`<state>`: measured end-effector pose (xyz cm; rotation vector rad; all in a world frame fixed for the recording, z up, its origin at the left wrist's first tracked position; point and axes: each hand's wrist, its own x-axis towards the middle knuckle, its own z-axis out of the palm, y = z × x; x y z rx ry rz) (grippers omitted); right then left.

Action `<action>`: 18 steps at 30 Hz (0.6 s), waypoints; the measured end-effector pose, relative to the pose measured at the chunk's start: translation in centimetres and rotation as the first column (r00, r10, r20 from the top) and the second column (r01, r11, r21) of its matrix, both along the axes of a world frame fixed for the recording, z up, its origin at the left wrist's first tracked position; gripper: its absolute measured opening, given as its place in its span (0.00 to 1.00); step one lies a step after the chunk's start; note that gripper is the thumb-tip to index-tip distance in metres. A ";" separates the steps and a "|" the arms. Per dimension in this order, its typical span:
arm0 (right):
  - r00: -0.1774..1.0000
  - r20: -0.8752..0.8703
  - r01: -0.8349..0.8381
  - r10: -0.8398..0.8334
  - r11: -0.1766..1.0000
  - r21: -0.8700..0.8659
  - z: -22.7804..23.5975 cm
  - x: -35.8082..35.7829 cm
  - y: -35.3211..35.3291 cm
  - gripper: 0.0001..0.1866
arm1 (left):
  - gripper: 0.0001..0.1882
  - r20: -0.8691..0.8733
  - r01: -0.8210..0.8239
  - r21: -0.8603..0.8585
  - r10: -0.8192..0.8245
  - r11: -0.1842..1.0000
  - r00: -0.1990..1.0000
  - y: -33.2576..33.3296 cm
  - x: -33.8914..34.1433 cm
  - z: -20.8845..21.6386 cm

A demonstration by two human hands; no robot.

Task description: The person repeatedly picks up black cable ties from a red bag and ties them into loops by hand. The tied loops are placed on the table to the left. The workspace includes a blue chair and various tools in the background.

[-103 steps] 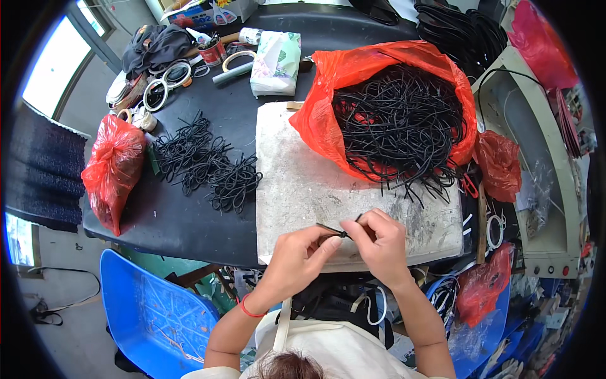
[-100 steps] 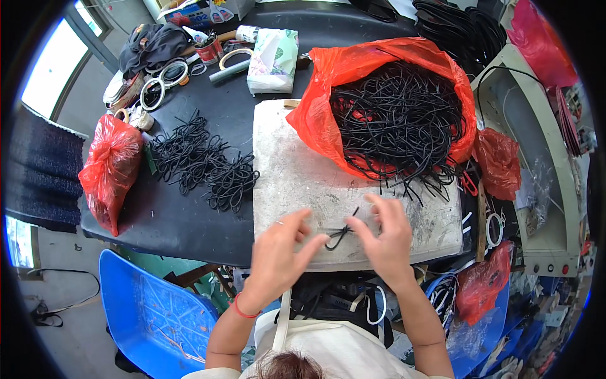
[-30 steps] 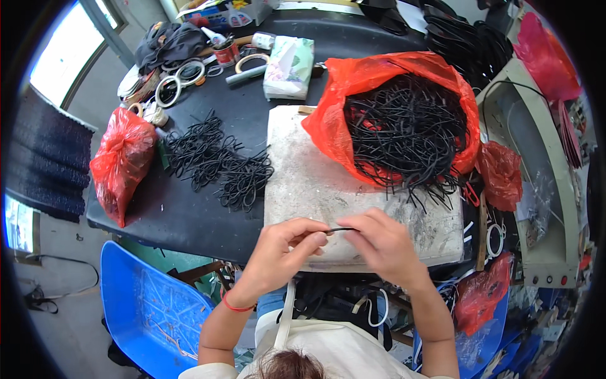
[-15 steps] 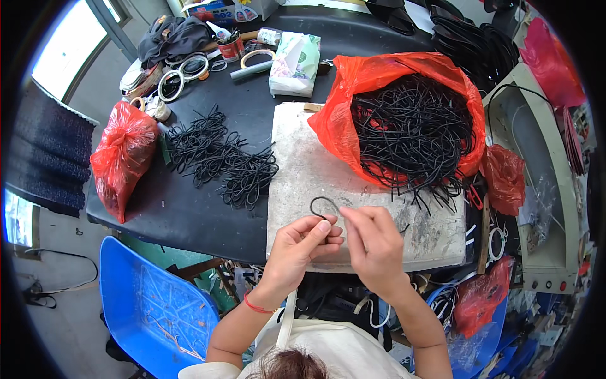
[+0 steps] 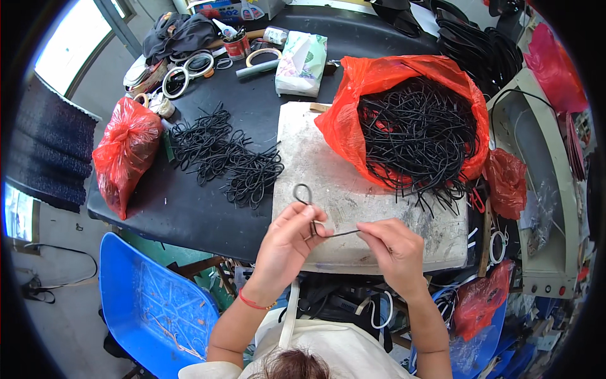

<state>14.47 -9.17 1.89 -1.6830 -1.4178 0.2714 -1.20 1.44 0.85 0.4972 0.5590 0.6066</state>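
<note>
Left hand [image 5: 287,237], right hand [image 5: 394,246] pinch black cord [image 5: 304,197], seemingly looped.

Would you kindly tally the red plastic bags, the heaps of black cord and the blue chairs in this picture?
Red plastic bags: 5 (tied one at left, big open one, three at right)
Heaps of black cord: 2 (on the table, in the open bag)
Blue chairs: 1
Total: 8

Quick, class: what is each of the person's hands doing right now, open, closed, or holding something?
Left hand: closed, pinching the black cord just below its loop.
Right hand: closed, fingers pinching the cord's free end.
</note>
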 end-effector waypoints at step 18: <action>0.931 0.359 -0.074 0.066 0.997 0.007 1.8 0.0 -0.4 0.12 | 0.09 -0.420 0.271 0.378 -0.096 0.885 0.902 -0.4 0.0 0.2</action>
